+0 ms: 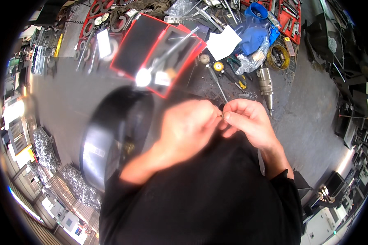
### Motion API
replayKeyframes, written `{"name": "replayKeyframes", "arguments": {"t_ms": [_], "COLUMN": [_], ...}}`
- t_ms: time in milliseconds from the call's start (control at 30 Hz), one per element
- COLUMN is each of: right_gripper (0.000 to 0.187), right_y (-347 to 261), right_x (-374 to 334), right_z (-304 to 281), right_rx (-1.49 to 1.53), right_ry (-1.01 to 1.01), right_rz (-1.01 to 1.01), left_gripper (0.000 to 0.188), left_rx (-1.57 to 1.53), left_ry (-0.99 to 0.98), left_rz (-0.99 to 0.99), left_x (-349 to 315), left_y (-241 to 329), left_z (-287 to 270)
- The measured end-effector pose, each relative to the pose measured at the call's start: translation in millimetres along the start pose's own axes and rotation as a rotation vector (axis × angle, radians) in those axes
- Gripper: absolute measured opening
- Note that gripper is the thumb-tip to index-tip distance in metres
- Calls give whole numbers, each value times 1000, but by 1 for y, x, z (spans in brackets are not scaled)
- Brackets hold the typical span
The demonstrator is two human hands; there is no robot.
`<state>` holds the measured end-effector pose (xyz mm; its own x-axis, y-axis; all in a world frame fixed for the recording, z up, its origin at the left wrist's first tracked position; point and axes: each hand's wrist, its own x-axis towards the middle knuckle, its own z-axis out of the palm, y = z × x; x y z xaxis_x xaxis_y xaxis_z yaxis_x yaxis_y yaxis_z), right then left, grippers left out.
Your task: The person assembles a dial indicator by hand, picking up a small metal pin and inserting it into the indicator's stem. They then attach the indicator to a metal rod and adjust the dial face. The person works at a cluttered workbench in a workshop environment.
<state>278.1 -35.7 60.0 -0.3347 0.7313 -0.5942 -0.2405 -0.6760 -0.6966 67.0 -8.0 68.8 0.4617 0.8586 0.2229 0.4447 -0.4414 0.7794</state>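
Close together over the near side of the dark bench, my left hand (190, 124) and my right hand (251, 122) meet at the fingertips. Both are closed in a pinch around a tiny piece (222, 116), mostly hidden by the fingers and too small to name. Motion blurs the left hand. Just beyond the fingers lies a dial gauge with a thin rod (217, 83), its end pointing toward them. To the left of my left hand stands a large, shiny black, ring-like part (100, 143). A long gauge with a glaring round head (143, 77) lies across an open red-edged case (141, 45).
A yellow-faced dial gauge (218, 66), a tapered metal tool holder (266, 87), a yellow tub of small parts (279, 57), white paper (223, 43) and blue plastic wrapping (251, 36) crowd the back of the bench (310, 106). Metal rings (119, 23) sit in a red tray at the far left.
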Motion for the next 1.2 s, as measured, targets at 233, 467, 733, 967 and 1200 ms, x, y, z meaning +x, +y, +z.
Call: {"name": "replayKeyframes", "arguments": {"t_ms": [233,467,733,967,1200], "right_gripper": [9,10,12,11,9], "right_y": [18,15,12,16,16], "right_x": [-1,1,2,7,10], "right_z": [15,15,17,17,15], "right_rx": [-228,-570,-661,-775,-951], "right_ry": [188,242,252,286,310], "right_rz": [-309,-584,-612,-723,-823], "left_gripper": [37,35,30,25,25], "left_rx": [64,115,125,130,129], "left_ry": [17,9,-20,-32,-44], "left_rz": [4,-22,-21,18,19], "left_x": [1,0,-2,-1,-1], "left_y": [-1,-2,-4,-7,-10], "left_z": [1,3,4,6,11]}}
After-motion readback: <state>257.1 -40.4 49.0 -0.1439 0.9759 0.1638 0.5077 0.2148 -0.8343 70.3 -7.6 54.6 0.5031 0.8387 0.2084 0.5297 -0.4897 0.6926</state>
